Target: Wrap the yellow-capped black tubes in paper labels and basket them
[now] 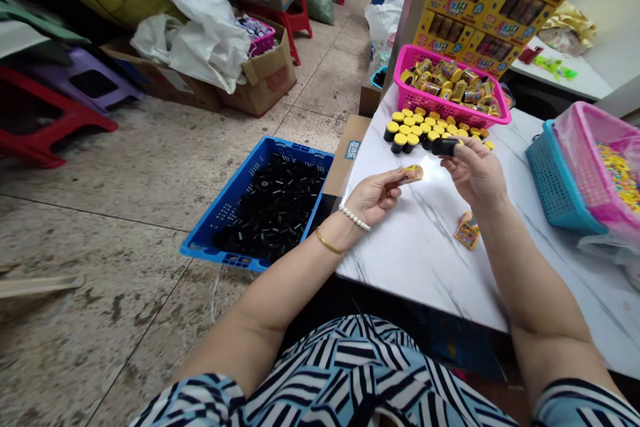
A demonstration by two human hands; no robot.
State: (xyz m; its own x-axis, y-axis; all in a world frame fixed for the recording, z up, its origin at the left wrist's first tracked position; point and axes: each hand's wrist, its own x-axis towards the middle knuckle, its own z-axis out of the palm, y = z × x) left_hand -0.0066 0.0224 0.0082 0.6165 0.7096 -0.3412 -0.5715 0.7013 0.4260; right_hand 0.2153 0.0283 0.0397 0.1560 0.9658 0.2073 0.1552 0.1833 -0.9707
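My left hand (375, 199) pinches a small printed yellow-orange label (412, 175) above the white marbled table (400, 250). In my right hand (475, 170) is a small black cylindrical container (444, 146), tipped onto its side, with a bit of yellow at the end by my fingers. Just beyond my hands, several black containers with yellow lids (411, 127) stand upright in rows. More printed labels (467, 230) lie on the table beside my right forearm.
A pink basket (453, 109) of wrapped yellow containers sits at the back. Blue and pink baskets (567, 180) stand at the right. Left of the table, a blue crate (205, 237) holds black pieces. Yellow display boxes (450, 30) are stacked behind; cardboard boxes (265, 80) stand on the floor.
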